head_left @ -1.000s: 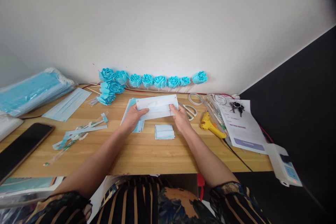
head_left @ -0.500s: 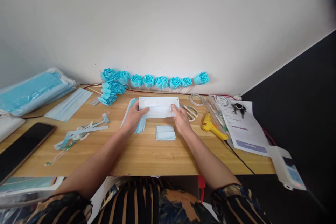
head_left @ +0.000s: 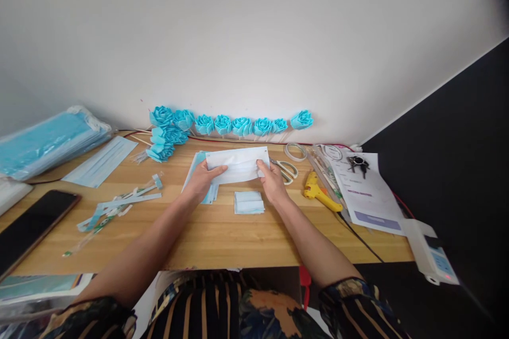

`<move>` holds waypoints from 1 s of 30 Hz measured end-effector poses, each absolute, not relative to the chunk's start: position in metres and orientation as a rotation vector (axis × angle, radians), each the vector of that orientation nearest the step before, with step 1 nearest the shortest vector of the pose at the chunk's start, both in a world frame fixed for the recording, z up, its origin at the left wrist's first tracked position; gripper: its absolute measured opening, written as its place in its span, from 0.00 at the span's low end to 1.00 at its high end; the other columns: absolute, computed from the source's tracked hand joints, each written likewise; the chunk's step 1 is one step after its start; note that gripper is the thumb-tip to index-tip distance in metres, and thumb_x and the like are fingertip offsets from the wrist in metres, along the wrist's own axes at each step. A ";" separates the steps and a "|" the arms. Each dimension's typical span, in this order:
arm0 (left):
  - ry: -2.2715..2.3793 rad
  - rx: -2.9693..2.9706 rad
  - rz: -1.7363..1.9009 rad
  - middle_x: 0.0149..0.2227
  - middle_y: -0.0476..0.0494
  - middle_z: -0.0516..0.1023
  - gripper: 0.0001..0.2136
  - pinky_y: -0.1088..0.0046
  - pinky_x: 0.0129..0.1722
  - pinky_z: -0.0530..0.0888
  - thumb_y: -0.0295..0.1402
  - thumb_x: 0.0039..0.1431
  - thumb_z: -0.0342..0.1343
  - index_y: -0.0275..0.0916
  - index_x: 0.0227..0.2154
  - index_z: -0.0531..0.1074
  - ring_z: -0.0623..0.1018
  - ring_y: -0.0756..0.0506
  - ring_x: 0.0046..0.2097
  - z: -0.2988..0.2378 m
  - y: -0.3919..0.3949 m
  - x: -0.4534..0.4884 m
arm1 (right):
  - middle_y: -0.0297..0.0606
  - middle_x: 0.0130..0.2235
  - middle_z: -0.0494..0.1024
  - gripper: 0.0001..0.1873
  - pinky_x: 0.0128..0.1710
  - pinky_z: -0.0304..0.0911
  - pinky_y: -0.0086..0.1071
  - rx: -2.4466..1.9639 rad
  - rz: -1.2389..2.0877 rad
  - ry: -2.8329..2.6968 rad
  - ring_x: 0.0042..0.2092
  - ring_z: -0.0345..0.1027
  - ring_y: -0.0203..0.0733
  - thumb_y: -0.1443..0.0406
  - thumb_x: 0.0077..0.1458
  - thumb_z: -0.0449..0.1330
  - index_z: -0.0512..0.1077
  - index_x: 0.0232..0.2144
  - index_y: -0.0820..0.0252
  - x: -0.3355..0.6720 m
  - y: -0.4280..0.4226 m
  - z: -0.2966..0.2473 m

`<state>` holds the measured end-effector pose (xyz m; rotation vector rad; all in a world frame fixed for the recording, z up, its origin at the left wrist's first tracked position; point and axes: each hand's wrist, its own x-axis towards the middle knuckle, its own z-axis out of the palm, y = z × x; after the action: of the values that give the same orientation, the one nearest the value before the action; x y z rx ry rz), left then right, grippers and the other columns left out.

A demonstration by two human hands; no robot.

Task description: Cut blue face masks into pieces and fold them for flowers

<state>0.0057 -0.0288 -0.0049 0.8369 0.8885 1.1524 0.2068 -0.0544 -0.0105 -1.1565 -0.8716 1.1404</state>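
Between both hands a pleated face mask sheet [head_left: 238, 163], its white side up and without ear loops, is held above the table. My left hand [head_left: 202, 179] pinches its left end, thumb on top. My right hand [head_left: 272, 180] grips the right end the same way. Below the left hand lie several light-blue mask sheets [head_left: 209, 195], partly covered. A small stack of folded mask pieces [head_left: 248, 203] rests on the wood in front of the held sheet. Scissors [head_left: 289, 170] lie just beyond my right hand, their blades hidden.
Blue fabric roses [head_left: 242, 126] line the wall. To the left are a bag of masks [head_left: 55, 140], a loose sheet [head_left: 101, 161], cut strips [head_left: 119, 204] and a phone [head_left: 37, 225]. Rightward sit tape [head_left: 295, 152], a yellow glue gun [head_left: 321, 192], keys [head_left: 359, 164] on paper and a power strip [head_left: 431, 254].
The held sheet has tilted slightly, its right end now higher than its left. Both hands keep their hold. The whole view has shifted a little.
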 end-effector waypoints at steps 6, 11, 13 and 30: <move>0.882 0.862 1.247 0.42 0.47 0.81 0.38 0.72 0.41 0.74 0.31 0.35 0.74 0.38 0.55 0.73 0.79 0.46 0.40 -0.004 -0.027 0.003 | 0.37 0.33 0.84 0.22 0.40 0.70 0.38 -1.157 1.126 -0.887 0.38 0.77 0.47 0.45 0.45 0.70 0.79 0.30 0.57 0.206 -0.055 -0.011; 0.902 0.811 1.283 0.39 0.48 0.80 0.39 0.74 0.39 0.74 0.32 0.37 0.73 0.41 0.58 0.70 0.77 0.47 0.37 -0.003 -0.025 0.002 | 0.36 0.32 0.84 0.22 0.40 0.70 0.38 -1.165 1.131 -0.899 0.38 0.78 0.48 0.45 0.45 0.70 0.79 0.30 0.57 0.204 -0.056 -0.008; 0.892 0.829 1.272 0.44 0.47 0.79 0.39 0.72 0.42 0.75 0.34 0.41 0.72 0.43 0.60 0.69 0.79 0.46 0.42 -0.003 -0.026 0.003 | 0.37 0.33 0.84 0.23 0.40 0.71 0.39 -1.155 1.161 -0.878 0.39 0.78 0.49 0.45 0.45 0.69 0.79 0.31 0.56 0.203 -0.057 -0.006; 0.851 0.727 1.272 0.43 0.46 0.82 0.31 0.71 0.38 0.77 0.34 0.43 0.69 0.41 0.54 0.73 0.81 0.44 0.40 -0.002 -0.028 0.005 | 0.38 0.34 0.84 0.24 0.41 0.73 0.41 -1.151 1.161 -0.891 0.40 0.79 0.51 0.42 0.45 0.69 0.79 0.30 0.56 0.202 -0.058 -0.006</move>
<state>0.0048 -0.0279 -0.0019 0.7273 0.8508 1.2724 0.2024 -0.0579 -0.0057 -1.1506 -0.8906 1.1605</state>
